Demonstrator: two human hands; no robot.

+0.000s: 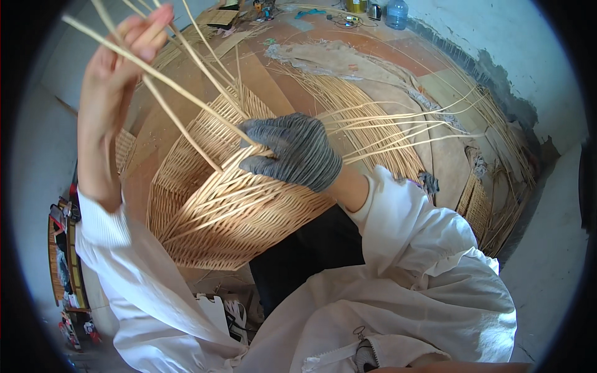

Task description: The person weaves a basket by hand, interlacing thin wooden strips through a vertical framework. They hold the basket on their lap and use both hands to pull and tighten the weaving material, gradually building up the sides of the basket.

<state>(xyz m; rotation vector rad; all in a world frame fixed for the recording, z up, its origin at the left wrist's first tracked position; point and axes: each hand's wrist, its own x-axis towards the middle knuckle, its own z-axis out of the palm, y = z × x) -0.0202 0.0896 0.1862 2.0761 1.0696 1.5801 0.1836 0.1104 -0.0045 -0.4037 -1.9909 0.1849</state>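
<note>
Head | basket (273, 214), centre-left of frame, tilted | left hand (135, 45), upper left, bare, fingers curled round a strand (185, 130) | right hand (295, 152), centre, gloved, gripping the basket's edge | step, apparently: working strands into the edge | next move likely calls for firm right-hand hold, strand bent without cracking

Gloved right grip (293, 152) on woven basket (249, 227), bare left grip (132, 46) among pale canes (205, 106)
</note>
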